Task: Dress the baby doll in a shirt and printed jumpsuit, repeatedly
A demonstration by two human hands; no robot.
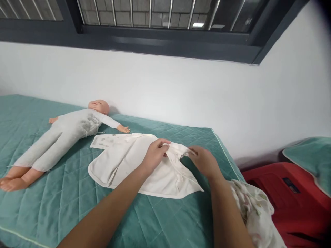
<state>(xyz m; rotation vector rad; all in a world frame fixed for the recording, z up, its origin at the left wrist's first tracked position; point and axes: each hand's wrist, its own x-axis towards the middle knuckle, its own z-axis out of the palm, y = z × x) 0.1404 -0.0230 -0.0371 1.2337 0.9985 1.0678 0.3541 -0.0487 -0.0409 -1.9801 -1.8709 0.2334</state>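
Note:
A white baby shirt (124,155) lies spread on the green quilted cover, one sleeve stretched out to the left. My left hand (156,153) pinches the cloth near the shirt's upper middle. With bent fingers, my right hand (204,159) grips the shirt's right-hand sleeve end, slightly lifted. Between the two hands the cloth is bunched, and a dark green gap shows beneath it. To the left, a baby doll (69,129) with a bald head and a whitish cloth body lies on its back, one hand close to the shirt's left sleeve.
The green quilted cover (160,220) runs up to a white wall (165,89) under a barred window. At the right edge hangs a crumpled floral cloth (254,210). Beyond it are a red plastic chair (281,186) and another green cloth (310,155).

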